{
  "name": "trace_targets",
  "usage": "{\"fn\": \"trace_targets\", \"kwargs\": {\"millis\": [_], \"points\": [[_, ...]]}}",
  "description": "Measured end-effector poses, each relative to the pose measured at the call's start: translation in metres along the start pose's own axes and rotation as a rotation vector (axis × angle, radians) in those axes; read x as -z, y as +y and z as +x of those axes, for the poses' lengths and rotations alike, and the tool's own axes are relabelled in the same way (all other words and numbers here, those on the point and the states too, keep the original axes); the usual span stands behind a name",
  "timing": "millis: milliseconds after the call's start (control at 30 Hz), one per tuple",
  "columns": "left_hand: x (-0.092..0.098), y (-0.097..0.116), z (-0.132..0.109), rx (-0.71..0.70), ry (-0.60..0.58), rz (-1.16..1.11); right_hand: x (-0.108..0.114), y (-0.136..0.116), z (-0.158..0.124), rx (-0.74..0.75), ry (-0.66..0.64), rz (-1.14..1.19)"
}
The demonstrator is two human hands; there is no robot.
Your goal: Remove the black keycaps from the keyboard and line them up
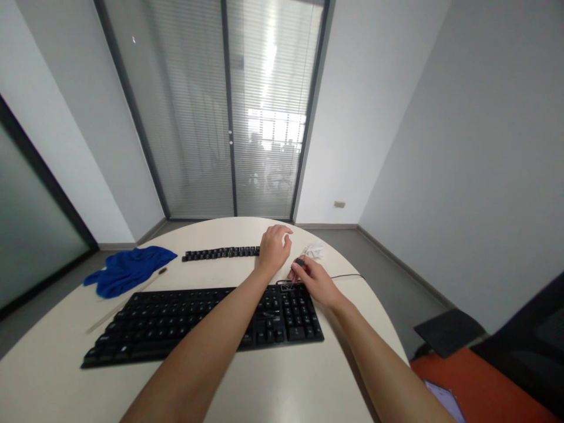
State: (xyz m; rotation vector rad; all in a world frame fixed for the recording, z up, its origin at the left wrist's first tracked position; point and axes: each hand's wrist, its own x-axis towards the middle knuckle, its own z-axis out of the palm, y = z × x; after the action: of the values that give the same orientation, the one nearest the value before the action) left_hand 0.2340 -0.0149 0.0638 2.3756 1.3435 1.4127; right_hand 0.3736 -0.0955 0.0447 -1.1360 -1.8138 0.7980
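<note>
A black full-size keyboard (198, 317) lies across the table in front of me. Beyond it a row of loose black keycaps (222, 253) runs left to right. My left hand (274, 249) is over the right end of that row, its fingers bent and the thumb apart from them; nothing shows in it. Just above the keyboard's upper right corner, my right hand (315, 279) pinches a small black piece (300, 262) between thumb and fingers. Its exact kind is too small to make out. My left forearm crosses over the keyboard and hides some keys.
At the left lies a crumpled blue cloth (132, 267), with a thin long-handled brush (127, 301) beside it. White crumpled plastic (314, 251) sits behind my right hand. A black cable (348, 275) runs over the right edge of the round table (282, 382). An orange chair (480, 382) stands at the right.
</note>
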Motion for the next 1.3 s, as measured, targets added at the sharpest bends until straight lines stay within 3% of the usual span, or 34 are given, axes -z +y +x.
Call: {"fn": "trace_targets", "kwargs": {"millis": [167, 267, 400, 500, 600, 733, 1033, 1300], "points": [[0.008, 0.015, 0.001, 0.011, -0.033, -0.063, 0.007, -0.005, -0.003, 0.026, -0.079, -0.055], [0.016, 0.015, -0.016, 0.109, -0.166, -0.028, 0.01, -0.01, -0.005, 0.044, -0.098, -0.057], [0.039, 0.013, -0.052, 0.171, -0.39, 0.068, 0.012, -0.017, -0.008, 0.055, -0.142, -0.114], [0.06, 0.011, -0.078, 0.084, -0.471, 0.084, 0.013, -0.019, -0.008, 0.074, -0.157, -0.194], [0.075, 0.008, -0.098, -0.097, -0.52, 0.0, 0.014, -0.017, -0.008, 0.086, -0.152, -0.233], [0.081, 0.002, -0.108, -0.218, -0.554, -0.014, 0.012, -0.015, -0.008, 0.081, -0.198, -0.2], [0.084, -0.004, -0.102, -0.239, -0.563, 0.005, 0.009, -0.022, -0.007, 0.077, -0.165, -0.32], [0.081, -0.006, -0.104, -0.222, -0.528, -0.034, 0.008, -0.019, -0.005, 0.004, -0.197, -0.255]]}}
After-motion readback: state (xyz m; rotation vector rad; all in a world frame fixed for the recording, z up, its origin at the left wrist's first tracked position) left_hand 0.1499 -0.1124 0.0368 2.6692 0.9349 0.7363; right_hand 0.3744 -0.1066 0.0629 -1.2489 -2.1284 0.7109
